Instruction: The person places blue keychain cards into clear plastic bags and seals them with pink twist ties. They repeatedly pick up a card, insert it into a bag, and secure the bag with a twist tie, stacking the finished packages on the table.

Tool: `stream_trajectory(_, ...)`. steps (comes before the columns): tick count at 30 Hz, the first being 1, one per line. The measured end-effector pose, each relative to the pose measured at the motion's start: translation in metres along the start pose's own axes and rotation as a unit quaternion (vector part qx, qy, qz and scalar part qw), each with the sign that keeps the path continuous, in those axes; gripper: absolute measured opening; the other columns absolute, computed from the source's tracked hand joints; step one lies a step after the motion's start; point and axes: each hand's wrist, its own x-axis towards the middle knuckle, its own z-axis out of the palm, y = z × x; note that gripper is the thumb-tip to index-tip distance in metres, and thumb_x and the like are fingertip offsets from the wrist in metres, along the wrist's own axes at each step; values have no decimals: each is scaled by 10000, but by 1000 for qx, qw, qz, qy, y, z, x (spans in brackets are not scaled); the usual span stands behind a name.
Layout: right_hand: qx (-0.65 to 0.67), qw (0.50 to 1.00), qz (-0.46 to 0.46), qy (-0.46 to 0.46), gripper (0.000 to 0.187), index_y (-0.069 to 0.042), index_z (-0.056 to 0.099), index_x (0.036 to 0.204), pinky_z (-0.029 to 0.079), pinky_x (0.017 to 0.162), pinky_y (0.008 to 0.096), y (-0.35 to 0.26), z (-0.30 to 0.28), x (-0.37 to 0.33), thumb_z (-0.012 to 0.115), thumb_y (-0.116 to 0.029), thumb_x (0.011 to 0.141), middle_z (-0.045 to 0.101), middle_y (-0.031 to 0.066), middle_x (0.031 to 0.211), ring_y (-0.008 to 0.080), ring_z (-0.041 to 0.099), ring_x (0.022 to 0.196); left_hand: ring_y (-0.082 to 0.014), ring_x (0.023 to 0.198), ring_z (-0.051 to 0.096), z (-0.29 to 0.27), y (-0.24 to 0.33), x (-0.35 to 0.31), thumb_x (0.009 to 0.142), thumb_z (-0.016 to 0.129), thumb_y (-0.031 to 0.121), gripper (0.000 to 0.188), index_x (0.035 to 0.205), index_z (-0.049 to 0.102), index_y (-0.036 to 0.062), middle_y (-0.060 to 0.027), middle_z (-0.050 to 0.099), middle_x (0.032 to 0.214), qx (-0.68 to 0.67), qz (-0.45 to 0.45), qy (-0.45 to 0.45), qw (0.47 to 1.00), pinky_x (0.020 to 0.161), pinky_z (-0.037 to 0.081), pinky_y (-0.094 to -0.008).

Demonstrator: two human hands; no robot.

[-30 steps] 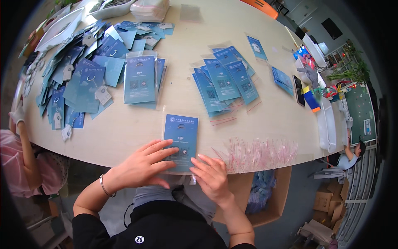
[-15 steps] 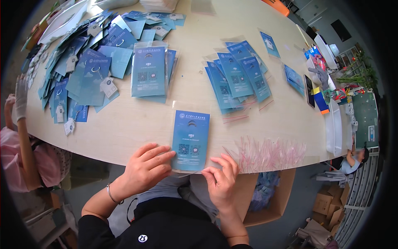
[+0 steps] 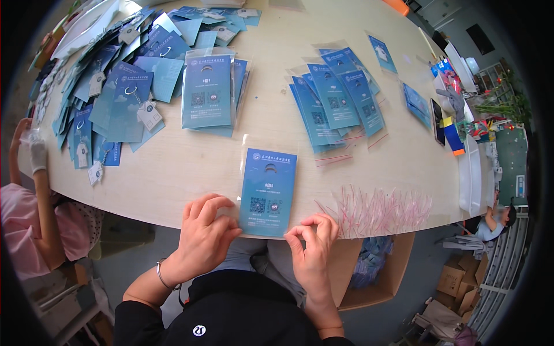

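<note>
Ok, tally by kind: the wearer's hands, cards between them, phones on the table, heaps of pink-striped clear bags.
Hands (left hand, right hand): 2
Bagged blue card between them: 1
Black phone: 1
Heap of clear bags: 1
Total: 5

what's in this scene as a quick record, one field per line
left hand: fingers bent, by the lower left of the bagged blue card
right hand: fingertips at the card's lower right corner; grip unclear
card position: lying flat at the near edge of the table
upper left: pile of blue cards, some with white shirt-shaped tags
right of card: clear plastic with red lines
co-worker: gloved hand at far left
</note>
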Motion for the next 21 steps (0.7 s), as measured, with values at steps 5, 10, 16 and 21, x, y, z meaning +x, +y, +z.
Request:
stream_trajectory(5, 2, 1000, 3, 8, 143, -88, 642, 877, 346, 993, 477, 0, 1, -1, 760, -167, 854, 515, 89, 1092, 328, 460, 1162, -347, 1163, 536, 3, 4, -1, 736, 763, 69, 156, 839, 646, 59, -138, 583, 1174, 10, -16, 15, 1000, 973, 359, -443)
stream_trajectory(10, 5, 1000, 9, 12, 152, -79, 637, 878, 347, 991, 480, -1, 2, 0, 755, -174, 864, 514, 94, 1092, 331, 459, 1164, -343, 1166, 535, 3, 5, -2, 748, 759, 72, 144, 836, 646, 59, -140, 583, 1172, 16, -23, 15, 1000, 978, 349, -435)
stream_trajectory(16, 7, 1000, 13, 14, 152, -67, 632, 867, 344, 997, 487, -1, 2, 0, 748, -166, 864, 513, 106, 1092, 342, 450, 1168, -340, 1157, 535, 4, 5, -2, 753, 752, 63, 133, 824, 639, 62, -142, 583, 1171, 8, -25, 22, 999, 969, 346, -432)
stream_trajectory(21, 9, 999, 32, 24, 139, -56, 628, 839, 344, 1004, 492, -6, 4, 1, 742, -134, 849, 507, 128, 1079, 356, 442, 1164, -344, 1151, 527, 5, 4, -1, 745, 745, 51, 129, 808, 633, 65, -146, 581, 1169, -3, -29, 29, 999, 963, 346, -433)
